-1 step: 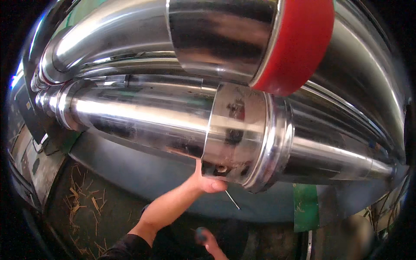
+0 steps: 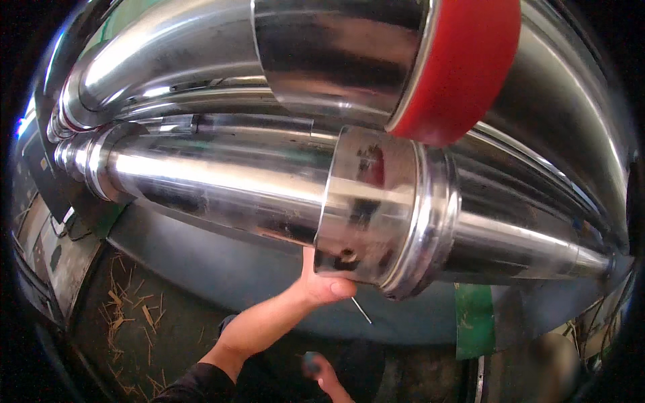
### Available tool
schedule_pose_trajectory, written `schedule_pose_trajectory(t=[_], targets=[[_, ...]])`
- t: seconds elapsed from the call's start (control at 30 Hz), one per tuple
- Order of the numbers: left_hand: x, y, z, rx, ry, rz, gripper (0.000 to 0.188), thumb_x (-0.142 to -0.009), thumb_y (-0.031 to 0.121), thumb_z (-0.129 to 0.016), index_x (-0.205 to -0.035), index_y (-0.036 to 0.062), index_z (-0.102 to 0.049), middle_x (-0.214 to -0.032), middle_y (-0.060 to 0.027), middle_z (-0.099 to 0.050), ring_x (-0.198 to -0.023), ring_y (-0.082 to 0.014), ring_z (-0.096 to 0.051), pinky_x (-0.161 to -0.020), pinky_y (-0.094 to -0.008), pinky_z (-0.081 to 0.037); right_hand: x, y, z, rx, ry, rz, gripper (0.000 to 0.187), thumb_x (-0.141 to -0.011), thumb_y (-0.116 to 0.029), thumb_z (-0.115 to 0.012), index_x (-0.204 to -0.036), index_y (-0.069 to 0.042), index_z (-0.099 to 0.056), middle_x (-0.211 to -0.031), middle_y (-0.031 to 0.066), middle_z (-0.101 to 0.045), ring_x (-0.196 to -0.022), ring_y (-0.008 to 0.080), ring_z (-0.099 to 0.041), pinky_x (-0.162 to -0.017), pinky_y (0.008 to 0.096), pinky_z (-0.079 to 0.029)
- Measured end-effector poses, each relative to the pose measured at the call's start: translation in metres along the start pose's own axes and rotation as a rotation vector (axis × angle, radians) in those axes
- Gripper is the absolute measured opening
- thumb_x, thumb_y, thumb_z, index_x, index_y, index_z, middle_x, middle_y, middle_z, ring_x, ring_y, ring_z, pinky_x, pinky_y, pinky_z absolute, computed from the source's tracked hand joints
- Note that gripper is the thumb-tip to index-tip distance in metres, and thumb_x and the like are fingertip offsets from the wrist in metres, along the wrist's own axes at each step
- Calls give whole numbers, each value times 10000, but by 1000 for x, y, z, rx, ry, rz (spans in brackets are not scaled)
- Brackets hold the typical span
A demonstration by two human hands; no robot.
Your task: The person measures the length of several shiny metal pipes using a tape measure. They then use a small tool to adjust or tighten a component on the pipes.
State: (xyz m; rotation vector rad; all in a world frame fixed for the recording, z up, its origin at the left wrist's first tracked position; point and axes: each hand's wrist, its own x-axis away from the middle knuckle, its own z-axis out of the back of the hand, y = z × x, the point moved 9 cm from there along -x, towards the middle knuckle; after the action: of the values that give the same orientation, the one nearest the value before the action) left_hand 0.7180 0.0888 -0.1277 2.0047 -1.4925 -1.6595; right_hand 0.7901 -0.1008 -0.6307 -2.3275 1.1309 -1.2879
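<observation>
A shiny metal collar with dark smudges and a small hole low on its front sits around a long polished metal shaft. From below, my left hand grips the collar's lower left edge; the thumb points right along its underside and the other fingers are hidden behind. Just past that thumb a thin metal rod slants downward; its upper end is hidden. Low in the middle, my right hand is closed around a small dark rounded thing, too blurred to name.
Above the collar hangs a large metal cylinder with a wide red band. A grey curved plate lies below the shaft, with a green strip at right. Wood splinters litter the dark floor at left.
The collar has turned slightly, its hole and smudges rising a little, and shifted slightly right. My left thumb has moved a touch right with it. My right hand looks unchanged.
</observation>
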Motion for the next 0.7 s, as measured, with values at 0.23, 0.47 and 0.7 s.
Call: schedule_pose_trajectory(t=[0.23,0.47,0.7], targets=[[-10,34,-23,-94,-84,1,680,-735,568,-868,-1063,2,-681,-1067,-113,-675,-983,-258,-641,-869,-386,-517,-6,9,-19,-134,-8,-46,380,-973,-292,-557,-1261,-51,-616,-1147,123,-708,-1044,283,-710,-811,428,-616],[-18,22,-27,-366,-576,-363,458,-773,376,-815,-1000,-6,-701,-943,-144,-676,-832,-302,-637,-756,-399,-518,-45,59,-5,69,-77,46,558,-957,-506,-570,-1315,-83,-626,-1183,119,-727,-1049,254,-705,-819,441,-611],[25,-16,7,-176,-133,367,553,-807,261,-868,-1231,4,-623,-1131,-115,-703,-1059,-200,-638,-940,-385,-500,-6,24,-39,-38,-116,-17,400,-978,-241,-568,-1336,-65,-595,-1240,124,-677,-1178,268,-649,-878,467,-607]])
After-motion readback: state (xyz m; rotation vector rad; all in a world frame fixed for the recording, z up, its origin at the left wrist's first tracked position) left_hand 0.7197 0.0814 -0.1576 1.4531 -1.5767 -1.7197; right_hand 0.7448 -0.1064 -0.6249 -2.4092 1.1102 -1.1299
